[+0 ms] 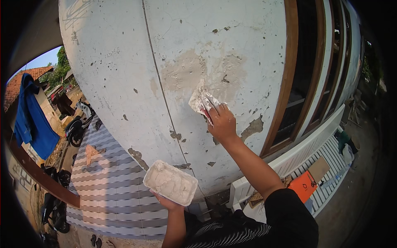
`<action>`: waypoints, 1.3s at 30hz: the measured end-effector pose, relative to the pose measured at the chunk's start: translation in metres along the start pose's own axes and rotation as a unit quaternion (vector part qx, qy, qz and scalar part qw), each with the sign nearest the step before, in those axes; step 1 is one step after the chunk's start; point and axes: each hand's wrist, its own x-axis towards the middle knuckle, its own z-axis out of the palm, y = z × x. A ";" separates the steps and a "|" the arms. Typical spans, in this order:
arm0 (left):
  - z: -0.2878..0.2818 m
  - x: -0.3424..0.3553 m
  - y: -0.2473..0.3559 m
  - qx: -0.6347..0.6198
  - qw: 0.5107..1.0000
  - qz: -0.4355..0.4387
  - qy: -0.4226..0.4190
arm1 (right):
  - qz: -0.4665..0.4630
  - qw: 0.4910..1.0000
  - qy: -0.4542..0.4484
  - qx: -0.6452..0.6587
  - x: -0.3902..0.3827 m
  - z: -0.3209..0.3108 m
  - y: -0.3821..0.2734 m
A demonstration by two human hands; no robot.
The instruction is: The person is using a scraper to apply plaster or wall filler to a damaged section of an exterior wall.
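My right hand (223, 122) grips a putty knife (205, 99) smeared with pale filler, its blade against the white wall (120, 53). Just above the blade spreads a beige patch of filler (186, 70), rough and uneven. Underneath a white rectangular tub (189, 198), my left hand (168, 201) is closed on its lower side, partly hidden by it. Thick pale filler (169, 182) lies inside the tub. Chipped spots with bare grey plaster (253, 127) show around my right hand, and a dark crack runs down the wall to its left.
Brown-framed windows (293, 82) stand to the right. Below them is a white slatted bench (322, 182) with an orange sheet (303, 184) and cardboard on it. A tiled floor (111, 198) extends at left, near a hanging blue garment (33, 120) and motorbikes (76, 128).
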 end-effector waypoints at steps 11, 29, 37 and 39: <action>0.000 -0.001 -0.003 0.008 1.000 0.001 0.024 | -0.037 0.994 -0.089 -0.053 0.005 -0.009 -0.004; 0.000 -0.006 0.001 0.037 0.999 0.007 0.040 | -0.070 0.968 -0.233 -0.065 -0.001 -0.052 -0.004; 0.001 -0.007 0.004 0.037 0.999 0.013 0.038 | -0.072 0.980 -0.181 -0.051 0.022 -0.074 -0.015; 0.001 -0.008 0.004 0.051 0.998 0.016 0.035 | -0.108 0.982 -0.141 -0.065 0.034 -0.074 -0.015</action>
